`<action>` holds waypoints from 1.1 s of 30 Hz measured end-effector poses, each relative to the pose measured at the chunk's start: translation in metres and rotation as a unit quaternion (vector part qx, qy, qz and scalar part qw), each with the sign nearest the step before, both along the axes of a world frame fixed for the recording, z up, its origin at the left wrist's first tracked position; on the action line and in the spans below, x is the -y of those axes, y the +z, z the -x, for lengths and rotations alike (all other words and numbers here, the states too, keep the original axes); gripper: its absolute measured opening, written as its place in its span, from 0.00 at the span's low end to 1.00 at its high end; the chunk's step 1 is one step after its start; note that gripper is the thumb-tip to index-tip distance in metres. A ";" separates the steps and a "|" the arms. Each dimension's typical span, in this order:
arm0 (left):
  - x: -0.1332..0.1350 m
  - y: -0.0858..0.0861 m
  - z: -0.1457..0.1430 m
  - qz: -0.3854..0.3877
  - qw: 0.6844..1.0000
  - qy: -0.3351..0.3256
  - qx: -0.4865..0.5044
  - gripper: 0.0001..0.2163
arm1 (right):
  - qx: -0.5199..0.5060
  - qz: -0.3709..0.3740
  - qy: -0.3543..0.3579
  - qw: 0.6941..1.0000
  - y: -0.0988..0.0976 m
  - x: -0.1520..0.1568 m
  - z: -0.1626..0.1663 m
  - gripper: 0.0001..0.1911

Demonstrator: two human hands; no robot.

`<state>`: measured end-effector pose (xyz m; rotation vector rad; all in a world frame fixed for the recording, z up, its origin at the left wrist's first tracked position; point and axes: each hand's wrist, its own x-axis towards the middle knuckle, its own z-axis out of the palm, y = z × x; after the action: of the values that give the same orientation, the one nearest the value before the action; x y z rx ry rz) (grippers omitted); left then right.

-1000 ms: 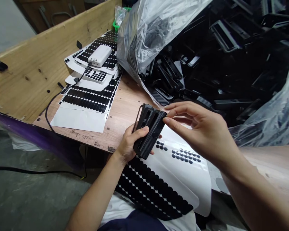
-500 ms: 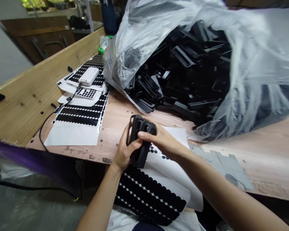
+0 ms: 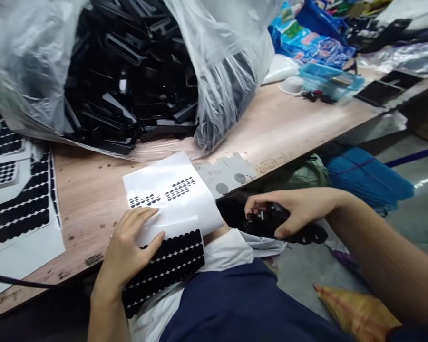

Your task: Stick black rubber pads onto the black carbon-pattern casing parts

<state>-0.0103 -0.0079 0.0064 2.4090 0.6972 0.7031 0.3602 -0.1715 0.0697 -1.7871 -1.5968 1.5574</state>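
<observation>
My left hand lies with fingers spread on a white sheet at the table's front edge. Small round dark stickers are dotted over its upper part. Below, a sheet of black round pads in rows hangs over the edge onto my lap. Out to the right, past the table edge, my right hand is closed around a black plastic part; whether it is one piece or several I cannot tell.
A large clear plastic bag full of black plastic parts lies open on the table. More pad sheets are at left. A blue basket and white bowl stand at back right. A yellow sack lies on the floor.
The view has swung right. My left hand has let go of the black plastic part and come down on the sheet. My right hand has carried the part right, off the table edge.
</observation>
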 end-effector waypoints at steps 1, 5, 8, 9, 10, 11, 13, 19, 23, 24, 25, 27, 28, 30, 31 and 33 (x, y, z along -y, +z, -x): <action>0.000 -0.002 0.003 -0.029 1.000 0.002 0.001 0.14 | 0.071 0.022 -0.005 0.997 -0.016 0.012 -0.006 0.24; 0.000 -0.005 0.008 -0.078 0.997 0.011 -0.004 0.06 | 0.255 0.075 -0.086 0.960 -0.081 0.024 -0.003 0.27; 0.002 -0.001 0.007 -0.069 0.997 0.019 -0.019 0.03 | 0.261 0.073 -0.091 0.958 -0.090 0.016 0.015 0.30; 0.004 0.001 0.008 -0.064 0.997 0.025 -0.026 0.03 | 0.247 0.069 -0.080 0.963 -0.083 0.013 0.021 0.28; 0.006 0.004 0.008 -0.060 0.997 0.031 -0.034 0.03 | 0.218 0.057 -0.062 0.972 -0.072 0.009 0.029 0.25; 0.009 0.006 0.009 -0.056 0.997 0.036 -0.043 0.03 | 0.175 0.038 -0.039 0.983 -0.059 0.005 0.036 0.21; 0.016 0.012 0.011 -0.042 0.996 0.047 -0.069 0.04 | 0.048 -0.048 -0.006 0.998 -0.037 -0.006 0.052 0.19; 0.029 0.034 0.003 0.005 0.992 0.075 -0.106 0.05 | 0.076 -0.343 -0.011 0.936 -0.038 -0.059 0.112 0.19; 0.030 0.053 -0.017 -0.003 0.996 0.073 -0.054 0.02 | -0.036 -0.300 0.051 0.952 -0.044 -0.082 0.127 0.12; 0.030 0.059 -0.021 -0.003 0.997 0.073 -0.033 0.04 | -0.068 -0.284 0.049 0.955 -0.041 -0.085 0.123 0.08; 0.031 0.065 -0.026 -0.002 0.997 0.073 -0.010 0.06 | -0.089 -0.270 0.047 0.958 -0.036 -0.087 0.118 0.06; 0.033 0.075 -0.032 -0.014 0.994 0.093 0.055 0.11 | -0.093 -0.252 0.050 0.962 -0.026 -0.091 0.104 0.11; 0.034 0.078 -0.034 -0.024 0.989 0.110 0.096 0.13 | -0.083 -0.246 0.049 0.964 -0.023 -0.093 0.098 0.14; 0.037 0.078 -0.036 -0.007 0.977 0.125 0.174 0.11 | -0.054 -0.236 0.042 0.969 -0.021 -0.100 0.090 0.17; 0.039 0.075 -0.037 0.033 0.974 0.112 0.196 0.10 | -0.039 -0.233 0.040 0.971 -0.023 -0.104 0.089 0.18; 0.038 0.061 -0.037 0.165 0.966 0.058 0.191 0.08 | -0.001 -0.233 0.056 0.971 -0.028 -0.110 0.094 0.17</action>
<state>0.0272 -0.0464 0.0676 1.8714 0.7300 0.9812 0.2660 -0.0610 0.0412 -1.4594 -1.8956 1.0983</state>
